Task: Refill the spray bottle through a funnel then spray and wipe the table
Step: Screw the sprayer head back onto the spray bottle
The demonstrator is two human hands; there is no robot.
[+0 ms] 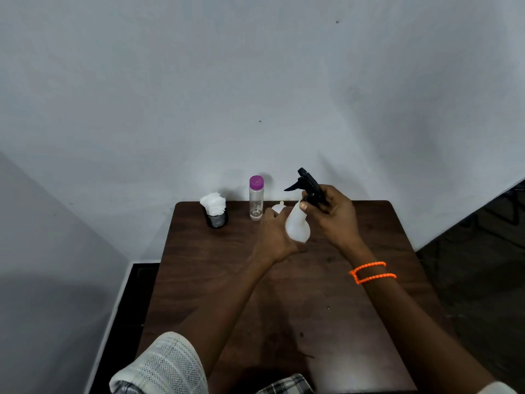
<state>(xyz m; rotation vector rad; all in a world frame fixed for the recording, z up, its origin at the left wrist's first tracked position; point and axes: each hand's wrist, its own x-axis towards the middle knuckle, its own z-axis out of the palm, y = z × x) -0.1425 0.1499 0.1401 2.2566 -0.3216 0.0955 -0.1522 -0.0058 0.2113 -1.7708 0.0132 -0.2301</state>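
Head view. Spray bottle: white, tilted, held above bench centre. Left hand grasps its body; right hand grips the black trigger head. Funnel just behind. Clear bottle, purple cap, 11 o'clock. Tissue cup, 10 o'clock.

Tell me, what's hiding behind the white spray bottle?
Behind the spray bottle peeks a small white funnel on the table. Only its top shows; the bottle and the left hand cover the rest. The right hand grips the black sprayer top.
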